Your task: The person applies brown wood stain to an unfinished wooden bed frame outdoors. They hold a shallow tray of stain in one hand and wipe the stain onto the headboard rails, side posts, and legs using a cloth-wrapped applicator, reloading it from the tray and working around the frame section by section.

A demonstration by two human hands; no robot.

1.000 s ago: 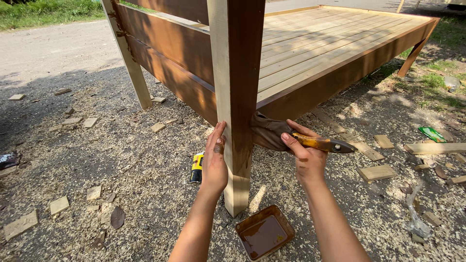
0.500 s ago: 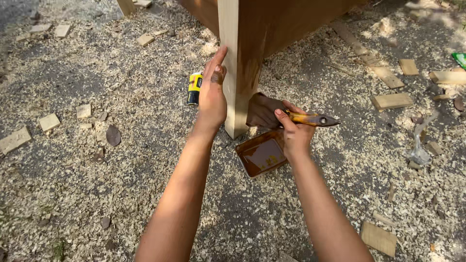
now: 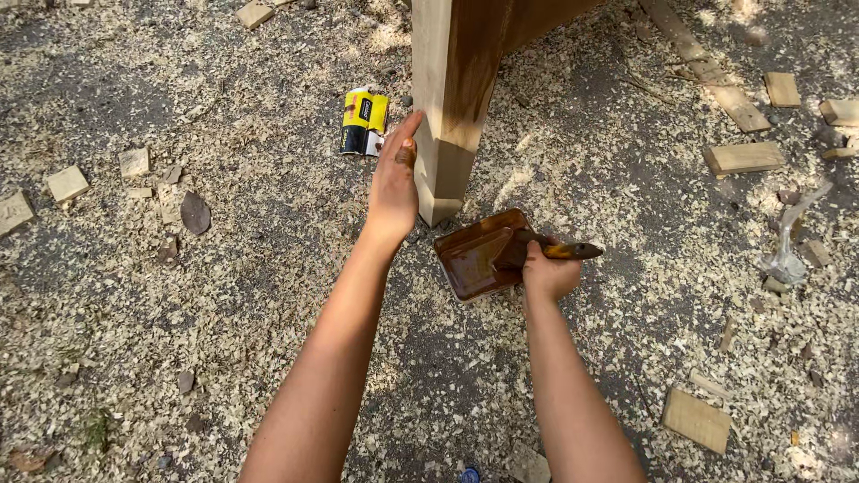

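Observation:
My left hand (image 3: pixel 395 179) rests flat against the left face of a square wooden post (image 3: pixel 450 89), its fingers apart and stained brown. The post's right face is dark with brown stain and its left face is bare pale wood. My right hand (image 3: pixel 548 271) grips a paintbrush (image 3: pixel 537 249) by its yellow-brown handle. The brush's bristles lie inside a small square tray (image 3: pixel 474 255) of brown stain on the ground, just right of the post's foot.
Gravel covered in wood shavings lies all around. A yellow and black tool (image 3: pixel 364 122) lies left of the post. Offcut wood blocks (image 3: pixel 742 157) are scattered right and left, one more block (image 3: pixel 696 419) near my right arm. A crumpled clear plastic piece (image 3: pixel 787 246) lies far right.
My view has tilted down to the post's foot. My right hand has brought the brush down from beside the post into the stain tray. My left hand stays on the post.

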